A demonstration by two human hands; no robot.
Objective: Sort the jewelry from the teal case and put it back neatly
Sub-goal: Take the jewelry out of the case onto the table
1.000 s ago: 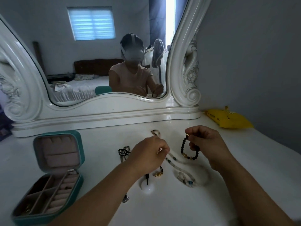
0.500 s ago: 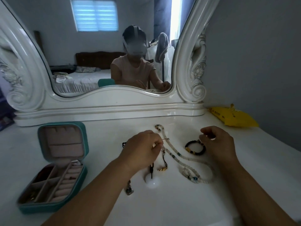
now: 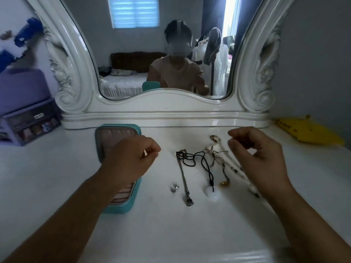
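The teal case stands open at the left, its lid upright, and my left hand hovers over it with thumb and forefinger pressed together; nothing shows between them. On the white tabletop lie two small silver studs, a silver chain, a black cord with a white round pendant, and a thin gold chain with a gold pendant. A pale bead necklace runs under my right hand, which hovers loosely curled. The black bead bracelet is hidden.
A white ornate mirror rises along the back of the tabletop. A yellow pouch lies at the back right against the grey wall. A purple drawer organiser stands at the far left.
My right hand set the black bead bracelet down on the tabletop and now hovers over that spot. My left hand let the thin gold chain drop and moved left over the case.
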